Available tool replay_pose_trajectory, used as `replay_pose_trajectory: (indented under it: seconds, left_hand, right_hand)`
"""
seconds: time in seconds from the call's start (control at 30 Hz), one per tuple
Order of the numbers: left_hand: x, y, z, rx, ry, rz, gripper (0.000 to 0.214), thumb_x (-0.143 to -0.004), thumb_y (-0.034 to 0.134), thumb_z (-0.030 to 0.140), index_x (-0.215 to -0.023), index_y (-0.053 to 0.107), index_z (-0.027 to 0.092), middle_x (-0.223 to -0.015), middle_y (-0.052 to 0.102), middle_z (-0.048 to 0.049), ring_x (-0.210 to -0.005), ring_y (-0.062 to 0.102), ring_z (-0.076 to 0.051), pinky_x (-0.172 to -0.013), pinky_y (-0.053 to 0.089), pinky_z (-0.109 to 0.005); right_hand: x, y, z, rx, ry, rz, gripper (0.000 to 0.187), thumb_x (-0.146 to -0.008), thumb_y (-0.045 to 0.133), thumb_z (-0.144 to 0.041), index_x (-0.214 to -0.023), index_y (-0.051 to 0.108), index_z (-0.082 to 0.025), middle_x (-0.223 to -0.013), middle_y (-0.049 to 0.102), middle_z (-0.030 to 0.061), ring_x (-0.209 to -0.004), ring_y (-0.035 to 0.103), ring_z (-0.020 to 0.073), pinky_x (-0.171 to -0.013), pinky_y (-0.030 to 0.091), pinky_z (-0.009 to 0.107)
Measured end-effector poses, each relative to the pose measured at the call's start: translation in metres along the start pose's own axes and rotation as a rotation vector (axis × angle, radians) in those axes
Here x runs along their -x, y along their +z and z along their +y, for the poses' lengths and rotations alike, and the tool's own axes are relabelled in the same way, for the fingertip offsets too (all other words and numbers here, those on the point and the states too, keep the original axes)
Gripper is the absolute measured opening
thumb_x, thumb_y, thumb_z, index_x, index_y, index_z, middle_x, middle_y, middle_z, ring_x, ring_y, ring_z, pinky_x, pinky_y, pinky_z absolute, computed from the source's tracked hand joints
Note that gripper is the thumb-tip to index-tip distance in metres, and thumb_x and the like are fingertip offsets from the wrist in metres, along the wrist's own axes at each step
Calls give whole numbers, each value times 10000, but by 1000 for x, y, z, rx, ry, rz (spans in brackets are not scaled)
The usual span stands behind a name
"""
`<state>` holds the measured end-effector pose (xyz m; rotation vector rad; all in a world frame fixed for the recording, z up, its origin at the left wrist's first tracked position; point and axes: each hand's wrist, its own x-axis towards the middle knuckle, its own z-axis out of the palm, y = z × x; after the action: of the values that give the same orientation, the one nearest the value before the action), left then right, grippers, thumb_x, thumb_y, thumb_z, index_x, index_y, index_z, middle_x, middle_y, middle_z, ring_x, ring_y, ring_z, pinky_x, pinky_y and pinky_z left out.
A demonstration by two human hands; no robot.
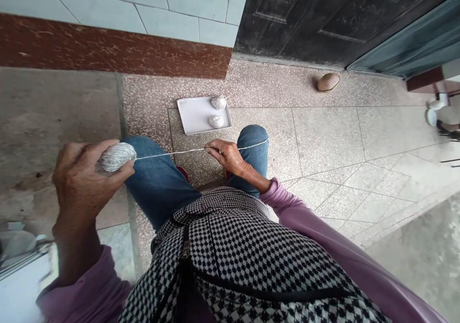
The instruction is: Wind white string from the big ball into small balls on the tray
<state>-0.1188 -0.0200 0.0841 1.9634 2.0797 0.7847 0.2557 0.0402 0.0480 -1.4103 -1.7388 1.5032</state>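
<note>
At the left, my left hand (84, 174) is closed around a ball of shiny white yarn (118, 156). A strand of yarn (168, 154) runs taut from the ball across my lap to my right hand (228, 154). The fingers of my right hand pinch that strand above the gap between my knees. Past the right hand, the strand's end (254, 145) lies over my right knee. Two more white yarn balls (219, 102) rest at the right side of a white tray (196, 114) on the floor in front of me.
A tiled wall (172, 6) with a brown base stands ahead on the left, and a dark door (305, 21) ahead on the right. Near the door a round tan object (328, 82) sits on the floor. A pale surface (25, 284) is at the lower left.
</note>
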Motion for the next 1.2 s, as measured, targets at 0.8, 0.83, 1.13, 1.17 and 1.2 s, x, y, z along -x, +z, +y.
replay_pose_trajectory:
  seconds: [0.8,0.83,1.13,1.17,1.2]
  left_hand:
    - [0,-4,14,31,5,-52,535,-1137,782,644,-1415,902,204,-1266,822,-161,-1282,783,-401,-1298,648,-578]
    - [-1,-4,15,28,15,-59,529,-1141,778,646,-1409,903,208,-1258,824,-155,-1275,787,-396,-1290,652,-564]
    - [-5,-5,21,-12,103,-186,483,-1160,727,569,-1436,905,215,-1328,833,-166,-1305,820,-385,-1305,657,-513]
    - [-5,-8,19,-19,104,-189,491,-1149,731,576,-1424,911,211,-1336,840,-173,-1305,828,-392,-1297,663,-521]
    - [-4,-11,18,-20,104,-194,495,-1132,737,582,-1406,920,212,-1340,848,-174,-1300,837,-398,-1286,670,-525]
  right_hand:
    - [8,-51,-1,-690,-118,-259,683,-1085,1016,-849,-962,762,-227,-591,307,-149,-516,153,71,-501,178,245]
    - [7,-61,-4,-665,-118,-210,711,-1064,1020,-876,-936,756,-228,-584,300,-146,-513,154,71,-500,173,249]
    - [-24,-144,8,-262,-36,76,852,-1030,969,-980,-745,629,-253,-556,324,-87,-519,232,92,-496,137,248]
    - [-29,-160,12,-222,-14,103,851,-1032,987,-950,-726,601,-256,-554,319,-89,-517,226,88,-491,135,243]
    - [-34,-177,16,-189,15,129,849,-1036,1006,-913,-711,568,-262,-553,309,-94,-514,214,83,-486,133,238]
